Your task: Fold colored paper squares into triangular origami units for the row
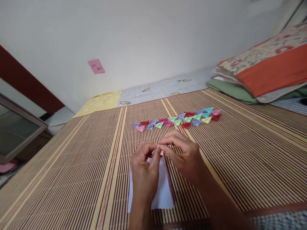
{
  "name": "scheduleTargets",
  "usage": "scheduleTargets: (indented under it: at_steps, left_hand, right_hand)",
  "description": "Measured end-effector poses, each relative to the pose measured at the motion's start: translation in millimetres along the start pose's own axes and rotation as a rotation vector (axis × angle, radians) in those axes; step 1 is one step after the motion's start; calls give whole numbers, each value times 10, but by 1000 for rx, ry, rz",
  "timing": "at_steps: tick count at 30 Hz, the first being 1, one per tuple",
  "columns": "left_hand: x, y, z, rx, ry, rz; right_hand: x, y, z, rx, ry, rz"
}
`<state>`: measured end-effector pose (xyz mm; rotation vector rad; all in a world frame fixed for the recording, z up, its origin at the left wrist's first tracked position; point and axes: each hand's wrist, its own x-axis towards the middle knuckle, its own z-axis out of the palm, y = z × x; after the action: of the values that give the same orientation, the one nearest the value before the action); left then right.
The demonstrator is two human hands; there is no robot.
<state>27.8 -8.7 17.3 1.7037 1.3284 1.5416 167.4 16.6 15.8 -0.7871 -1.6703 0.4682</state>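
Observation:
My left hand [145, 169] and my right hand [183, 153] meet over a striped bamboo mat [72, 166], fingertips pinched together on a small pink paper piece [160, 150]. Most of that piece is hidden by my fingers. Under my hands lies a stack of white paper [164, 195] with a pink edge on its right side. Beyond my hands, a row of several small folded paper triangles [178, 119] in purple, red, green, pink, yellow and blue lies on the mat.
Folded bedding and a floral orange pillow [266, 67] are piled at the back right. A white wall with a pink note [96, 66] rises behind. A glass-fronted frame [16, 131] stands at the left, beyond the mat's edge.

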Motion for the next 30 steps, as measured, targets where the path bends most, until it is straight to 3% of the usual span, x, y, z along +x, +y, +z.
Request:
scheduleTargets:
  at_steps: [9,18,30]
  left_hand:
    - [-23,10,16,-16,-20,-23]
    - [-14,22,41,63,-10,38]
    - [-46,-6,91,46,11,5]
  right_hand:
    - [0,-17,11,-22,38,47]
    - [-13,-23,20,-65,30,23]
    - [-47,22,61,-181,73,-7]
